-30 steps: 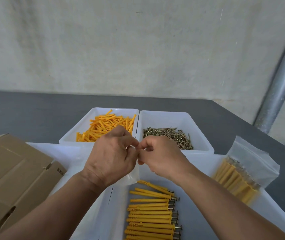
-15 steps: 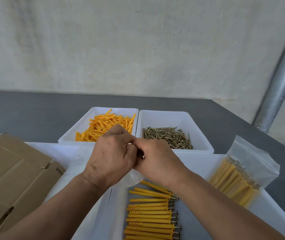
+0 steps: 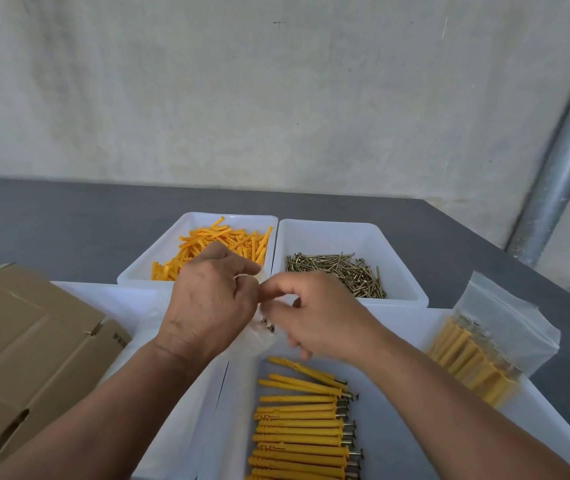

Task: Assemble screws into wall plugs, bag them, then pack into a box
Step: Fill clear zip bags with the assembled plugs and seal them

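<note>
My left hand and my right hand meet above the trays, both pinching the top edge of a small clear plastic bag. The bag hangs between them, and screw heads show through it. The hands hide most of the bag. Below the hands, assembled yellow plugs with screws lie in rows in a near white tray. Farther back, one tray holds loose orange wall plugs and another holds loose screws. A filled, sealed bag of plugs leans on the right.
A folded cardboard box lies at the left on the grey table. Another white tray sits under my left forearm. A metal pole rises at the right, past the table edge. A pale wall stands behind.
The hands pressed together over the bag's top half a second ago. The right hand has since slid a little to the right along the bag's edge, and screw heads now show in the bag.
</note>
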{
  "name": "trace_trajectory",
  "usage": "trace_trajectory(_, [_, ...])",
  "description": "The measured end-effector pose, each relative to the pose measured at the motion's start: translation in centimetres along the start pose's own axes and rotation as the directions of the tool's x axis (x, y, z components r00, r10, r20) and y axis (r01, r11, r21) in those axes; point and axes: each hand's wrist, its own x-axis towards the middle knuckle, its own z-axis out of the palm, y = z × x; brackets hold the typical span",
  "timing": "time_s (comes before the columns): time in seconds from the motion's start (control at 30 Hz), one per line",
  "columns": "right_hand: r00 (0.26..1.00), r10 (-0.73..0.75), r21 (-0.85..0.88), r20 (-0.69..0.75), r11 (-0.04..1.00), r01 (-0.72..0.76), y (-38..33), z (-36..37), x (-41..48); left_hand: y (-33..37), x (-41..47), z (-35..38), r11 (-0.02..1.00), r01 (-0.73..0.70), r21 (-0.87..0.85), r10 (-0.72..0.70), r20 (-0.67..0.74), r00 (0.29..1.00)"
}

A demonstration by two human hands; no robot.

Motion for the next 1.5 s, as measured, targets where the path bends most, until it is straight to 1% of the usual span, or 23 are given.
trace_trajectory(0.07, [0.995, 0.069, 0.011, -0.077, 0.998, -0.068, 0.3, -0.9, 0.2, -0.3, 0.2, -0.1, 1.0, 0.026, 0.005, -0.025, -0.02, 0.999])
trace_trajectory(0.1, [0.99, 0.121, -0.009, -0.075, 0.992, -0.122, 0.5, -1.4, 0.2, -0.4, 0.2, -0.1, 1.0, 0.031, 0.005, -0.031, -0.023, 0.999])
trace_trajectory(0.13, [0.984, 0.175, -0.063, -0.04, 0.982, -0.177, 0.8, -1.7, 0.2, -0.5, 0.2, -0.1, 0.999, 0.035, 0.004, -0.035, -0.022, 0.999])
trace_trajectory(0.17, [0.974, 0.227, -0.165, 0.018, 0.961, -0.221, 1.2, -1.9, 0.1, -0.5, 0.3, -0.1, 0.999, 0.039, 0.002, -0.039, -0.021, 0.999])
trace_trajectory(0.2, [0.957, 0.278, -0.308, 0.084, 0.92, -0.24, 1.6, -2.0, 0.2, -0.6, 0.3, -0.1, 0.999, 0.044, -0.002, -0.044, -0.018, 0.999])
trace_trajectory(0.27, [0.909, 0.375, -0.566, 0.183, 0.796, -0.215, 2.4, -1.8, 0.3, -0.7, 0.3, 0.0, 0.999, 0.048, -0.009, -0.048, -0.013, 0.999])
trace_trajectory(0.3, [0.884, 0.418, -0.645, 0.209, 0.738, -0.196, 2.9, -1.5, 0.4, -0.7, 0.3, 0.0, 0.999, 0.047, -0.01, -0.047, -0.012, 0.999])
trace_trajectory(0.37, [0.844, 0.479, -0.726, 0.24, 0.666, -0.172, 3.8, -0.8, 0.5, -0.7, 0.3, -0.1, 0.999, 0.047, -0.01, -0.047, -0.011, 0.999])
trace_trajectory(0.57, [0.766, 0.566, -0.805, 0.304, 0.583, -0.111, 4.3, -0.1, 0.2, -0.9, 0.2, -0.1, 0.999, 0.042, -0.003, -0.042, -0.01, 0.999])
trace_trajectory(0.67, [0.722, 0.598, -0.838, 0.347, 0.544, -0.048, 4.1, 0.0, 0.1, -1.0, 0.3, 0.1, 0.999, 0.042, -0.002, -0.042, -0.013, 0.999])
trace_trajectory(0.73, [0.706, 0.605, -0.845, 0.367, 0.534, -0.019, 4.2, 0.2, 0.2, -1.1, 0.3, 0.1, 0.999, 0.039, -0.001, -0.039, -0.017, 0.999])
trace_trajectory(0.97, [0.724, 0.583, -0.811, 0.37, 0.582, -0.055, 4.0, 0.6, 0.1, -1.1, 0.3, 0.1, 0.999, 0.04, -0.001, -0.04, -0.021, 0.999])
trace_trajectory(1.3, [0.697, 0.624, -0.834, 0.353, 0.548, -0.069, 4.1, 0.8, 0.3, -1.2, 0.3, 0.1, 0.999, 0.038, 0.003, -0.038, -0.014, 0.999])
trace_trajectory(1.5, [0.722, 0.613, -0.847, 0.322, 0.526, -0.069, 4.6, 1.4, 0.4, -1.3, 0.3, 0.1, 0.999, 0.033, 0.004, -0.033, -0.007, 0.999])
